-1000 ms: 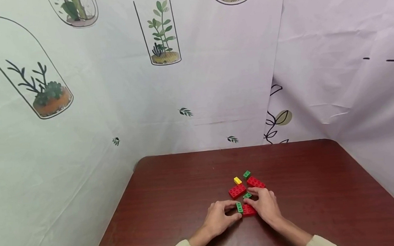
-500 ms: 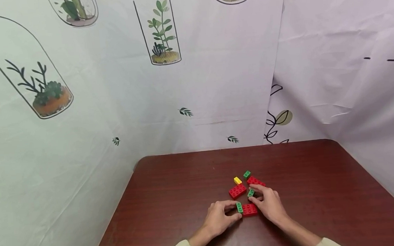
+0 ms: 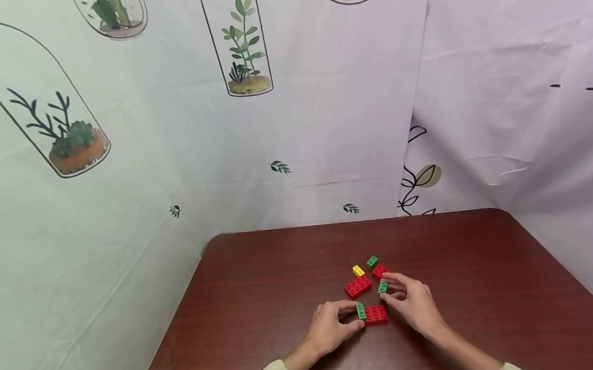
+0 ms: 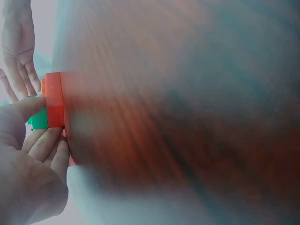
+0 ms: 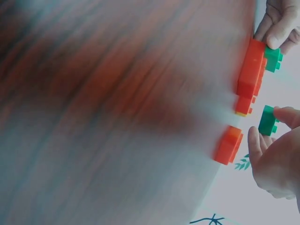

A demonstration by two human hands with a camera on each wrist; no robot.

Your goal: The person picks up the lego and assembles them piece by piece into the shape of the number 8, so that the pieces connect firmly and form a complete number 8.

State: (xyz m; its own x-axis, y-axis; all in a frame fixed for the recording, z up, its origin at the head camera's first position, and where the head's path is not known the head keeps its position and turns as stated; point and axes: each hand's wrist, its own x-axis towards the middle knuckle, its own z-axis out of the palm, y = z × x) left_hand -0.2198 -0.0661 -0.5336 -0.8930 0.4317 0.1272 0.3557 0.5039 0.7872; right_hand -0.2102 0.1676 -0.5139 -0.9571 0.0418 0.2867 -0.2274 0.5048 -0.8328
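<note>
A green two-stud building brick [image 3: 360, 311] stands on the left end of a red brick [image 3: 376, 315] near the front of the table. My left hand [image 3: 328, 327] pinches that green brick between thumb and fingers, and in the left wrist view its fingers also lie along the red brick [image 4: 55, 101]. Farther right, my right hand [image 3: 413, 305] holds a second green brick [image 3: 382, 286] by its ends. The right wrist view shows this green brick [image 5: 267, 120] raised off the brown surface, its studs facing away from the table.
Just behind the hands lies another red brick [image 3: 357, 287], with a small yellow brick [image 3: 358, 270] and a green brick [image 3: 372, 262] beyond it. A further red brick [image 3: 380, 271] is partly covered by the right hand's fingers. White printed cloth [image 3: 299, 139] borders the brown table [image 3: 262, 283].
My right hand has lifted the second green brick from behind the front red brick and carried it right and slightly away, turning it. My left hand has stayed in place.
</note>
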